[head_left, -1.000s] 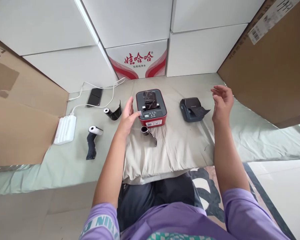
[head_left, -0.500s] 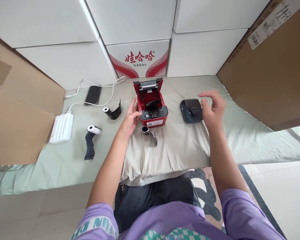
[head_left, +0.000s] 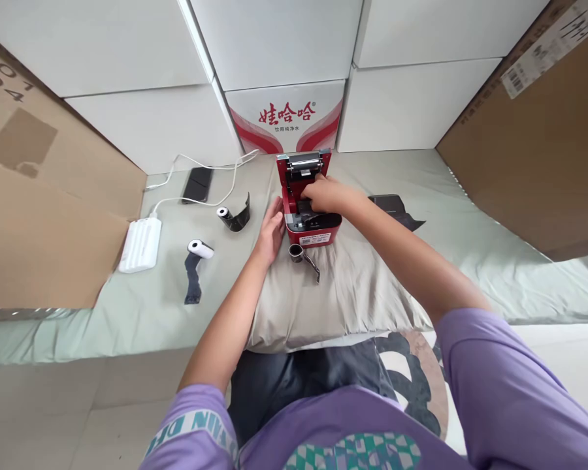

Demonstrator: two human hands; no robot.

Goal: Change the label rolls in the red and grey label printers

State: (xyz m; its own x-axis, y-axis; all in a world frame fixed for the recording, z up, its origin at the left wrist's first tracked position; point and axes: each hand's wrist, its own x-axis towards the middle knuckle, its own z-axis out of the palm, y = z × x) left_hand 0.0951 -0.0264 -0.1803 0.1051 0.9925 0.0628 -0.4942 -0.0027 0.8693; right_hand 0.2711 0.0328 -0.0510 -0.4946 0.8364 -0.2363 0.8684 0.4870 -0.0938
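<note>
A small red printer (head_left: pixel 314 236) with a black front panel stands before me, its lid (head_left: pixel 304 171) raised. My left hand (head_left: pixel 270 230) lies along the printer's left side, fingers extended against it. Into the open compartment reaches my right hand (head_left: pixel 323 194), fingers curled down. Dark material shows beneath those fingers, but what they pinch, if anything, is hidden. Just in front of the printer is a dark paper roll (head_left: pixel 296 253) with a short loose tail. A black device (head_left: pixel 389 203) lies to the right, partly behind my right forearm; a dark pointed flap sticks out from it.
Two more dark-paper rolls (head_left: pixel 234 220) (head_left: pixel 200 249) lie on the left with strips unrolled. Beyond them are a black phone (head_left: pixel 198 185) and a white power bank (head_left: pixel 140 244) with a white cable. Cardboard boxes (head_left: pixel 529 143) flank the cloth-covered surface; white boxes (head_left: pixel 289 39) stack behind.
My right hand has moved left from beside the black device into the red printer's compartment. My left hand stays at the printer's side. The view has shifted slightly.
</note>
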